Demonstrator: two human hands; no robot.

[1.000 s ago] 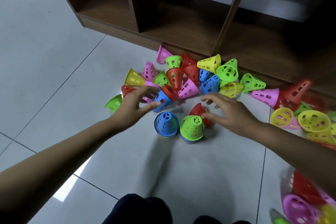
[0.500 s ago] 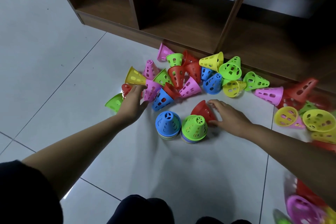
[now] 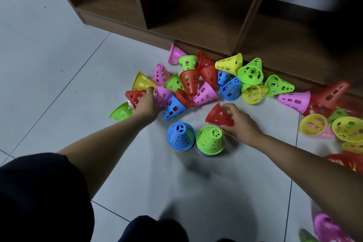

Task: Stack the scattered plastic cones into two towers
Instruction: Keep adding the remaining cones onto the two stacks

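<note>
Step in hand: the red cone is judged ready to be lifted onto the green-topped tower just beside it. It is best kept wide mouth down, centred over the tower's tip and lowered straight, so that neither tower is knocked.
Cone pile: loose pink, yellow, green, blue and red cones are strewn on pale floor tiles against a brown shelf unit, beyond the towers and off to the right.
Towers: two short upright stacks are set side by side nearest the person, the blue-topped tower on the left.
Right hand: its fingers are curled round the red cone's lower edge.
Left hand: it is reached into the pile's left edge by a pink cone; whether its fingers grip cannot be told.
Red cone: a tapered, hollow shell pierced with oval holes, it is held tilted, narrow end away from the person.
</note>
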